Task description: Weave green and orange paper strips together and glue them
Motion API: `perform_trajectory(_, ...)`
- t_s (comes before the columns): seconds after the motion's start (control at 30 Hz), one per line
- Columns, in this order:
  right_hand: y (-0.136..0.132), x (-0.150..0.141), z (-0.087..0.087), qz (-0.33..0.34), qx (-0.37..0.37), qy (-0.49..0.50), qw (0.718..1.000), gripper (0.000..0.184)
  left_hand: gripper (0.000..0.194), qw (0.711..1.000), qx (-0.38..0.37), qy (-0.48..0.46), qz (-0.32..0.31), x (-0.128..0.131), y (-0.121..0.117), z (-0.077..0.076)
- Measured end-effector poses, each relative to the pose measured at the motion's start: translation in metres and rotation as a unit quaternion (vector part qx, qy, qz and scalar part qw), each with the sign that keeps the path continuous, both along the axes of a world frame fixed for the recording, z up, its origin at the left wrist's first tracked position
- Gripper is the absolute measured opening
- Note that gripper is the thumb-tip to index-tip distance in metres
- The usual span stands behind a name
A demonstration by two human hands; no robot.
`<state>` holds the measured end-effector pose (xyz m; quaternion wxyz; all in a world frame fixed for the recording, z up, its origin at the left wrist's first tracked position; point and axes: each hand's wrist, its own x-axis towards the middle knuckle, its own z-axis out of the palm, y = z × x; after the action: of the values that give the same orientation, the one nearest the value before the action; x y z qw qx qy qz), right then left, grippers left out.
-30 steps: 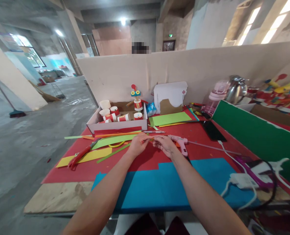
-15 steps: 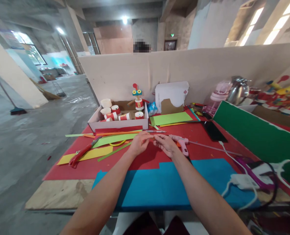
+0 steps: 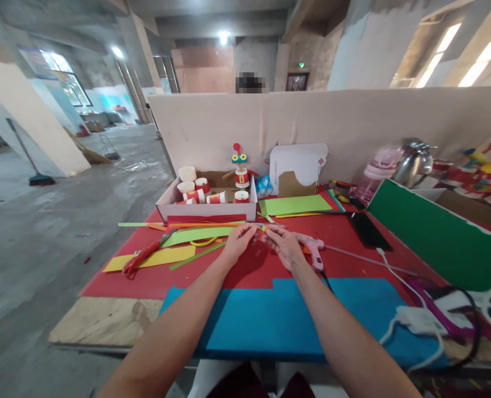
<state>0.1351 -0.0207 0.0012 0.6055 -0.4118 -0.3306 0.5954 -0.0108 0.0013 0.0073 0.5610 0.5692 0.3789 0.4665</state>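
My right hand [image 3: 286,246] pinches a small yellow-green piece [image 3: 264,228], perhaps rolled paper, at its fingertips. Just left of it, my left hand [image 3: 239,243] has its fingers closed together; whatever may be between them is too small to make out. A narrow gap separates the two hands above the red table cover [image 3: 254,276]. Beside my right hand lies a pink glue gun [image 3: 315,251]. Left of my left hand are green paper [image 3: 199,235], a yellow paper strip [image 3: 154,258] and red-handled scissors or pliers [image 3: 141,258]; their kind is unclear.
A white box [image 3: 206,211] holds several paper cups and a cup figure [image 3: 241,176]. To the right are a phone [image 3: 370,229], a green board [image 3: 440,237], a steel jug [image 3: 417,163] and cables. Blue cloth [image 3: 254,315] covers the front edge. A pale partition [image 3: 212,124] stands behind.
My hands have drawn slightly apart at the fingertips, and the yellow-green piece now shows in my right fingers. The whole view has shifted a little.
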Motion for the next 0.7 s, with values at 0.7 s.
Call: perform_trajectory(0.7,-0.0050,-0.0073,-0.0008,0.049,-0.008,-0.012,0.999,0.032,0.024,1.000,-0.004,-0.012,0.019,0.0033,-0.0004,-0.0027)
